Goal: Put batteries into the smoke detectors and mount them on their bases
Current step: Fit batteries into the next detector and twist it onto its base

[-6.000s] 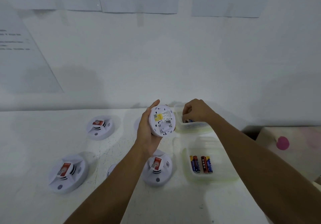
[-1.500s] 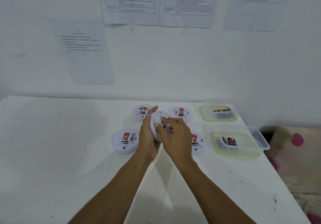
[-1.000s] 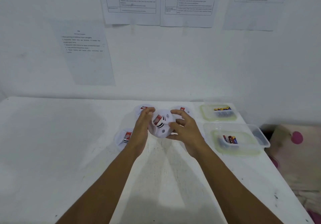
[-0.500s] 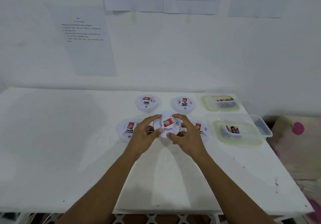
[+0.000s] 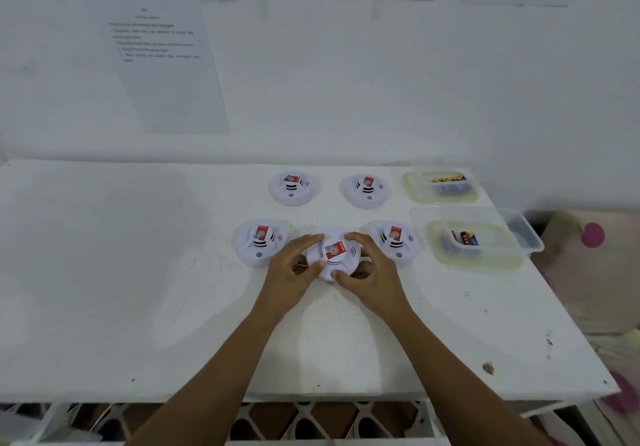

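Left hand [image 5: 290, 272] and right hand [image 5: 367, 274] grip the middle smoke detector [image 5: 334, 253] on the white table [image 5: 138, 272].

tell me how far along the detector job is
Four detectors sit face up on the table, seemingly mounted; what's inside can't be seen. The left hand and right hand grip the fifth detector flat on the table, probably twisting it home. No loose detector shows, so this looks like the last.
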The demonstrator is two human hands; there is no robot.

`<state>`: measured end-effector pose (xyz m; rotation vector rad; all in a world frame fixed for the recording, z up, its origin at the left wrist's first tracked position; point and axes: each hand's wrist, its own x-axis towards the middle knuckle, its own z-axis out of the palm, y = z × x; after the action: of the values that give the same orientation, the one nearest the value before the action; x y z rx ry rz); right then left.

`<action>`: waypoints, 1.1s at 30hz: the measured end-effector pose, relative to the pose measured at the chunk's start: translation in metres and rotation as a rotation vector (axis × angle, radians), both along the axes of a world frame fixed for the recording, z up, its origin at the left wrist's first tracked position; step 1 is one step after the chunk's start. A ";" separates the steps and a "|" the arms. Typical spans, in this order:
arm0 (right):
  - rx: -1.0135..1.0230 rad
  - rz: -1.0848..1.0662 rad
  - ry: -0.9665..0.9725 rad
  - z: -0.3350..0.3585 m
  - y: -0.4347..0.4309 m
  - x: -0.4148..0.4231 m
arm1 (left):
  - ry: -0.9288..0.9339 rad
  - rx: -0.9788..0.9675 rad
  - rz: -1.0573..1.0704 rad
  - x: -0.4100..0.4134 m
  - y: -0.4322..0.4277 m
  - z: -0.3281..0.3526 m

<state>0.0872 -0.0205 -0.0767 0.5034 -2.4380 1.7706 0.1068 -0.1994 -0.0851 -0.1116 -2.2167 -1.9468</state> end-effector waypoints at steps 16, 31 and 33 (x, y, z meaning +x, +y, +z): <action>-0.007 -0.013 0.043 -0.010 -0.001 0.000 | 0.017 0.013 -0.010 0.002 0.000 -0.001; -0.062 -0.006 -0.060 -0.014 0.007 -0.005 | -0.016 0.035 0.014 0.001 0.002 -0.002; -0.062 -0.008 -0.061 -0.014 0.007 -0.005 | -0.014 0.020 0.012 0.001 0.002 -0.003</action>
<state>0.0824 -0.0137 -0.0903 0.4406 -2.4122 1.8783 0.1078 -0.1979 -0.0884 -0.0813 -2.2009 -1.9690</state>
